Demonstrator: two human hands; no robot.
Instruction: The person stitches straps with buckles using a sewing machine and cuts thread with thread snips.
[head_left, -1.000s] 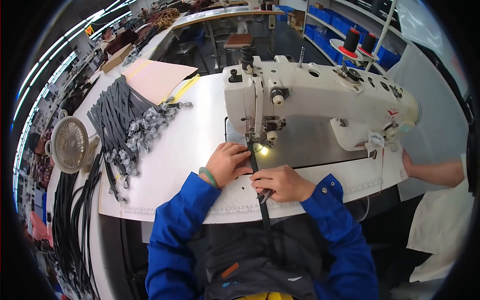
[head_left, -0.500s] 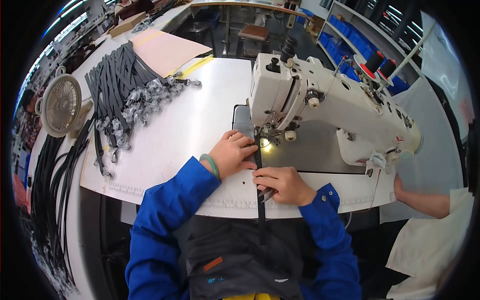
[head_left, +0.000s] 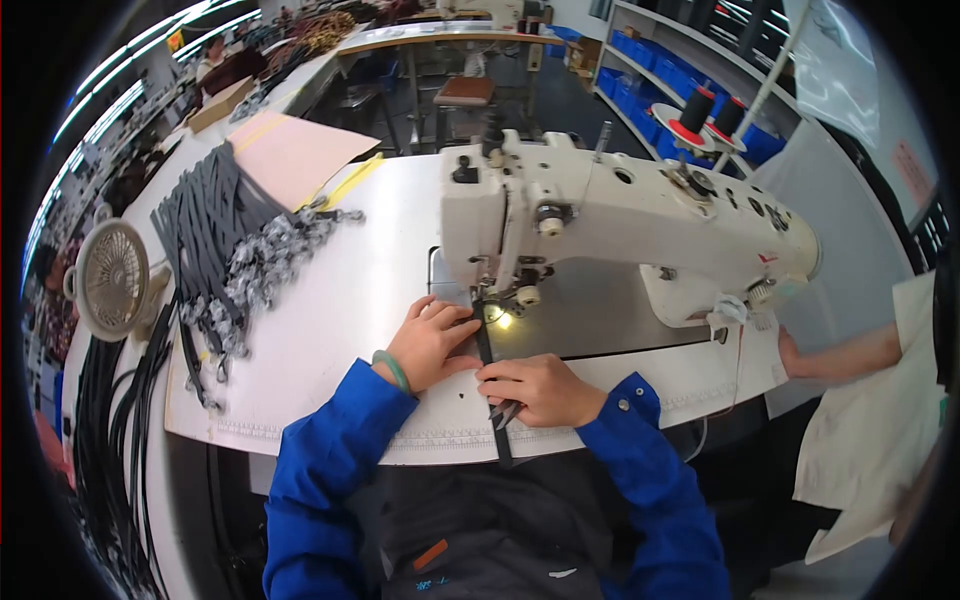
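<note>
A narrow black strap (head_left: 484,345) runs from under the needle area of the white sewing machine (head_left: 610,205) toward me and over the table's front edge. My left hand (head_left: 432,342), with a green bangle at its wrist, lies at the strap's left side, fingertips and thumb pressing it near the presser foot. My right hand (head_left: 545,390) pinches the strap lower down. Tucked under its fingers are what look like thread snips (head_left: 505,412), their dark pointed blades sticking out toward me. The machine's small lamp lights the spot beside the needle.
A pile of dark straps with plastic-wrapped ends (head_left: 215,235) lies at the left, beside a pink sheet (head_left: 300,155). A small fan (head_left: 112,278) and hanging black cords (head_left: 100,420) are farther left. Another person's arm (head_left: 840,355) touches the table's right end. Thread spools (head_left: 697,108) stand behind.
The view has shifted, so the machine and table appear lower and farther left. Both hands keep their hold on the strap, almost unchanged in relation to the machine.
</note>
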